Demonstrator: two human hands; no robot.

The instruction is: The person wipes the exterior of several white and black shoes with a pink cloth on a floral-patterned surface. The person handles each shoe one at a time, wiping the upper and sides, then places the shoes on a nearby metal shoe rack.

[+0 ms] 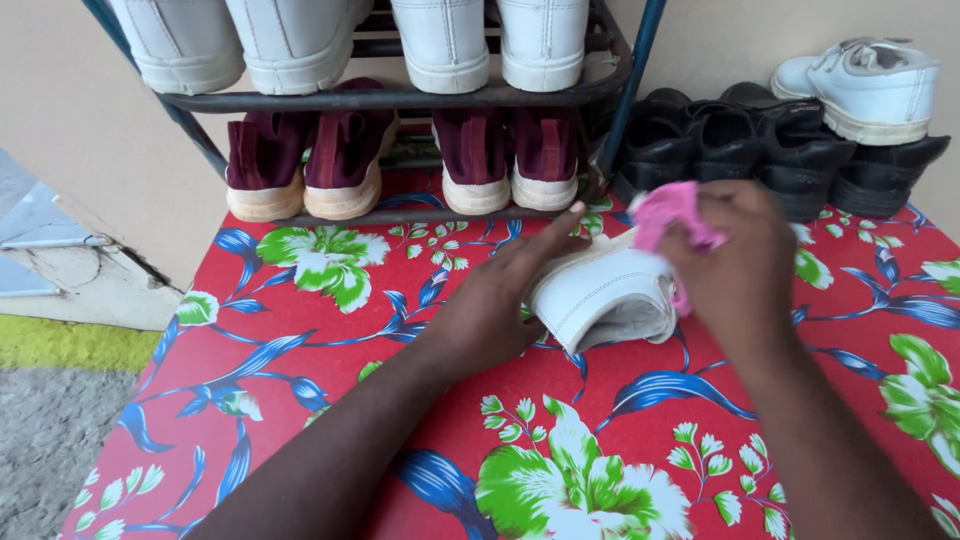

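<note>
Hands meet over a white leather shoe point(605, 295) lying on its side on the red floral plastic mat point(300, 330), just in front of the dark metal shoe rack point(400, 98). From my seat I see the left hand point(490, 310) pressed flat against the shoe's near side, fingers stretched toward the rack, steadying it without wrapping round it. The right hand point(735, 265) is bunched tight on a crumpled pink cloth point(668, 215), and that cloth touches the upper edge of the shoe near its opening. The shoe's pale sole faces me and the left, its opening turned toward the right hand.

On the rack's lower shelf stand two pairs of maroon fabric sneakers with cream soles point(345, 160), heels toward me; the upper shelf holds white shoes point(440, 45) in a row. To the right of the rack, against the beige wall, sit several black leather shoes point(800, 150), with another white strapped shoe point(865, 85) resting on top of them. At far left I see grey carpet point(45, 440) beyond the mat's edge.
</note>
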